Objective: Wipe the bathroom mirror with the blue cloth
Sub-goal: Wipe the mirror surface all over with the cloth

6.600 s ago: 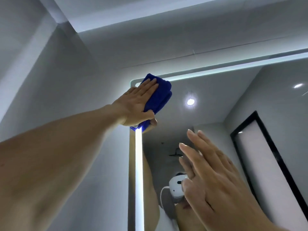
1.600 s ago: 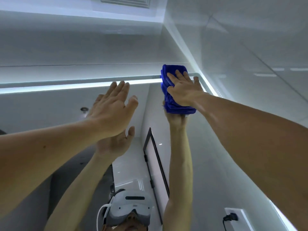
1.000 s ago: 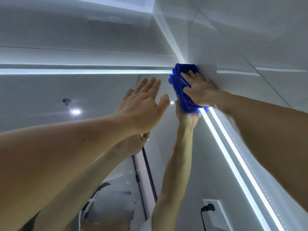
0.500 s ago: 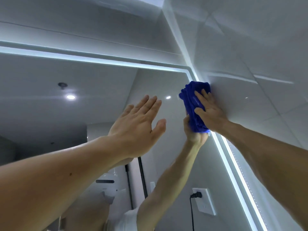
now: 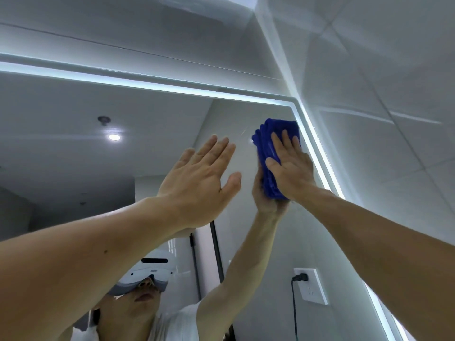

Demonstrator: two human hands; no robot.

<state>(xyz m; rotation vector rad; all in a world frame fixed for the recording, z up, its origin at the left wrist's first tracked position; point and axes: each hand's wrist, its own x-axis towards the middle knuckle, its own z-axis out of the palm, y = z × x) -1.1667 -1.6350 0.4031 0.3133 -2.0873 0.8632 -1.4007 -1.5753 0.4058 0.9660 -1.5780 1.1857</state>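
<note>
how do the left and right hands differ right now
The right hand presses the blue cloth flat against the mirror; the left hand holds nothing. The right hand sits by the mirror's lit right edge, near the top corner; the left hand is further toward the middle. Both are raised with fingers straight.

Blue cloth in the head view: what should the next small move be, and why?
Probably slide the blue cloth straight down along the lit right edge strip. The right hand presses it flat on the mirror just under the top right corner, so the glass below is open to a stroke. The left hand is open beside it, out of that path.
</note>
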